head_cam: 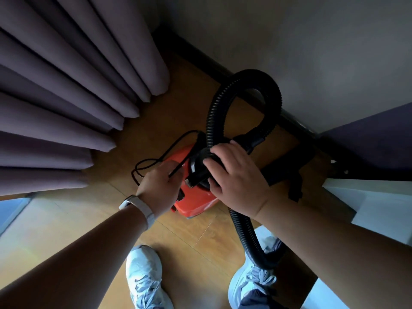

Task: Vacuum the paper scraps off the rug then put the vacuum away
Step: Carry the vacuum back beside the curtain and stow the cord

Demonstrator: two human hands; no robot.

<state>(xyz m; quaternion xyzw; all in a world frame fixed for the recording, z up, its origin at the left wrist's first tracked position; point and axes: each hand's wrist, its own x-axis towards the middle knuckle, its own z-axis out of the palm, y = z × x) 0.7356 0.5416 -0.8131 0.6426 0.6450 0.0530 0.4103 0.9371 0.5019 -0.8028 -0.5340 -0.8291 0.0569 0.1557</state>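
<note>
- Head view: we look down on an orange vacuum (196, 204) standing on a wooden floor (196, 239), in a corner between grey curtains (66, 108) and a pale wall (312, 52) with a dark skirting (200, 54)
- our left hand (159, 188) is closed round a thin black cord (156, 157), pinching it just above the vacuum's top; the cord loops loosely to the left of the body; a pale watch (139, 207) sits on that wrist
- our right hand (236, 177) lies with fingers (223, 150) spread over the black fitting on top of the vacuum, pressing on the hose (214, 108) where it crosses there; whether it grips or only rests we cannot tell
- the hose arcs up toward the wall, curves back under the right hand, then runs down past the right forearm to the floor by our right shoe (252, 284)
- our left shoe (145, 277) stands just below the vacuum; both shoes are white with laces
- a white surface (379, 210) lies at the right edge, under a dark purple panel (374, 139)
</note>
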